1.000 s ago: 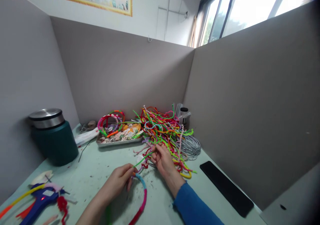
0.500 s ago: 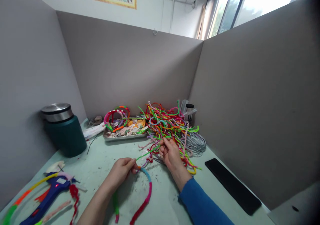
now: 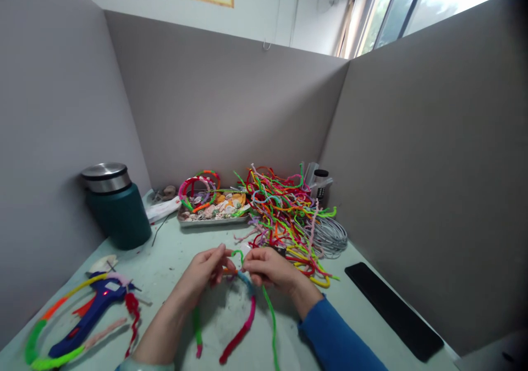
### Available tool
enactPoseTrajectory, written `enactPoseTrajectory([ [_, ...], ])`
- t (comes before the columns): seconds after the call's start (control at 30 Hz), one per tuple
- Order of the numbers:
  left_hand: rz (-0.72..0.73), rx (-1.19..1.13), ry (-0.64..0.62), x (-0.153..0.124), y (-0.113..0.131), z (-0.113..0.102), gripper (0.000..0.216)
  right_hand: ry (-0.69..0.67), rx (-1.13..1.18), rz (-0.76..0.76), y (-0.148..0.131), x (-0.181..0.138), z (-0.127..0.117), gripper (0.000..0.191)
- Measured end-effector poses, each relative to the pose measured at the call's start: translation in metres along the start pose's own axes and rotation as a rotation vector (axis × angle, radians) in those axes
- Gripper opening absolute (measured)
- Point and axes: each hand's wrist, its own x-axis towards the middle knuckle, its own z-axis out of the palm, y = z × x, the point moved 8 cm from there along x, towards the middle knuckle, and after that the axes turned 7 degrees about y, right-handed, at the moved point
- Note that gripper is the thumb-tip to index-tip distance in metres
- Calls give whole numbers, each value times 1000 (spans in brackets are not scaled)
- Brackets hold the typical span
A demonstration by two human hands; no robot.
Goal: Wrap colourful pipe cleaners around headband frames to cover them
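Note:
My left hand (image 3: 206, 271) is closed on a curved band wrapped in coloured pipe cleaner (image 3: 250, 317), near its orange and light blue stretch. One end of the band hangs down in magenta and dark red; the other, green with a pink tip, shows below my left wrist. My right hand (image 3: 270, 269) pinches a bright green pipe cleaner (image 3: 271, 316) close to the band. A small loop of it rises between my two hands, and its long tail hangs below my right hand. Where it meets the band is hidden by my fingers.
A blue glue gun (image 3: 93, 310) lies at left beside another wrapped band (image 3: 41, 332). Behind stand a teal flask (image 3: 119, 214), a metal tray (image 3: 214, 222) of buttons, a heap of pipe cleaners (image 3: 280, 200) and coiled grey wire (image 3: 330, 236). A black slab (image 3: 391, 310) lies at right.
My right hand has come down and toward my left hand. The green pipe cleaner, stretched between my hands before, now loops at the band with its tail hanging down.

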Motion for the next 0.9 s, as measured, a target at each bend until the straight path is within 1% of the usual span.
enactPoseTrajectory([
  [0.07, 1, 19, -53, -2, 0, 6, 50, -15, -42, 30, 5, 0, 4, 19],
  [0.13, 36, 66, -101, -4, 2, 10, 43, -37, -68, 71, 9, 0, 6, 18],
  [0.2, 71, 111, -122, -3, 2, 11, 35, -57, -65, 94, 12, 0, 7, 17],
  [0.23, 78, 132, -106, -2, 2, 9, 33, -60, -55, 91, 13, 1, 6, 17],
  [0.3, 97, 212, -27, 1, 3, 1, 29, -56, -29, 83, 13, 2, 2, 19],
  [0.37, 155, 355, 53, 2, 9, -7, 27, -36, 5, 76, 12, 4, -7, 21],
  [0.4, 202, 442, 65, 1, 12, -8, 27, -25, 22, 81, 13, 5, -11, 22],
  [0.47, 276, 599, 21, -1, 17, -3, 29, -13, 56, 98, 13, 6, -18, 21],
  [0.53, 294, 697, -62, -3, 15, 5, 30, -12, 60, 125, 15, 6, -20, 18],
  [0.57, 294, 718, -84, -3, 14, 7, 30, -6, 44, 132, 15, 6, -21, 17],
  [0.6, 296, 721, -82, -3, 14, 7, 30, 2, 19, 135, 16, 6, -21, 15],
  [0.67, 304, 699, -30, 0, 15, 4, 28, 18, -29, 129, 17, 6, -20, 13],
  [0.77, 289, 654, 39, 3, 14, -2, 26, 22, -29, 130, 19, 6, -17, 13],
  [0.83, 255, 584, 25, 4, 11, -3, 26, 18, 4, 126, 20, 8, -17, 14],
  [0.9, 187, 461, -30, 5, 4, -1, 28, 38, 33, 111, 19, 9, -20, 15],
])
